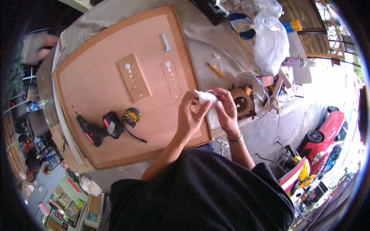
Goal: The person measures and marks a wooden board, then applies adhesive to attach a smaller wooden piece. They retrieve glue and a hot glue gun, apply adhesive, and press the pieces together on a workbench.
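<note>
A white glue bottle (208, 98) with a pointed nozzle is held between my two hands above the right edge of the panel. My left hand (190, 117) has its fingers around the nozzle side, and its thumb presses the body. My right hand (227, 113) grips the other end. Beneath lies a large pale pink panel (115, 77) with a brown border. On it a small wooden board (134, 78) bears white glue blobs. Similar blobs and brown wavy streaks mark the panel beside a metal pull handle (165, 42).
A cordless drill (92, 129) and a yellow-black tape measure (132, 117) rest on the panel's near left. To the right are a pencil (217, 70), a roll of brown tape (242, 103), a white plastic bag (271, 42) and a spray can (294, 62). A red car (325, 138) stands beyond.
</note>
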Action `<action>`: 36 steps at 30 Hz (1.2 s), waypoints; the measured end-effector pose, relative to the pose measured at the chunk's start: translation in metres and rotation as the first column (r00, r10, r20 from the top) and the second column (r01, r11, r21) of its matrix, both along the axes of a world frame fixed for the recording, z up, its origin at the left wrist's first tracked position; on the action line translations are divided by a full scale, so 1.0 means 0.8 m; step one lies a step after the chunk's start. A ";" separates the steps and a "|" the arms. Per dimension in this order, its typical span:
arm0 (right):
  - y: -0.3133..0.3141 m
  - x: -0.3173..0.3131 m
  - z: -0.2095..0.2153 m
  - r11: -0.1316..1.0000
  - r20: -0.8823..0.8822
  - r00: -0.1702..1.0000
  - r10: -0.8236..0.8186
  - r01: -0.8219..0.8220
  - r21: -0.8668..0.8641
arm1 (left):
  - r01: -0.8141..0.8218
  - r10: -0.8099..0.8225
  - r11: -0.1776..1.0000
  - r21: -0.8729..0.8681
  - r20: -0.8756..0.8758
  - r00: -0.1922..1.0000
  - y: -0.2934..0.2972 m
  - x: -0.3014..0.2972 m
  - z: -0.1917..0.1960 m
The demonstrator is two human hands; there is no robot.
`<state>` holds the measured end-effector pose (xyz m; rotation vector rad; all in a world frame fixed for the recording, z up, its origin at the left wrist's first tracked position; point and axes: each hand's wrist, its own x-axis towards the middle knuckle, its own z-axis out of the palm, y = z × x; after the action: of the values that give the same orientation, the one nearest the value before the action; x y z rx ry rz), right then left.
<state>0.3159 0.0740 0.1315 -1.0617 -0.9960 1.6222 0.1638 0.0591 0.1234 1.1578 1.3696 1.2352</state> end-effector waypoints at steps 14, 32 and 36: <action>0.057 0.128 0.093 0.950 0.421 0.907 -0.021 -0.114 0.292 | 0.403 -0.371 0.912 0.071 -0.278 0.886 0.029 0.036 0.075; 0.086 0.194 0.153 0.846 0.584 0.804 0.109 -0.383 0.370 | 0.386 -0.365 0.922 0.028 -0.267 0.892 0.033 0.103 0.108; 0.091 0.195 0.148 0.836 0.605 0.776 0.177 -0.443 0.324 | 0.334 -0.317 0.941 0.051 -0.207 0.926 0.033 0.109 0.099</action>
<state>0.4718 0.1467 0.2502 -1.0907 -1.9412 1.2337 0.2509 0.0852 0.2027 1.5329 1.2104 0.9667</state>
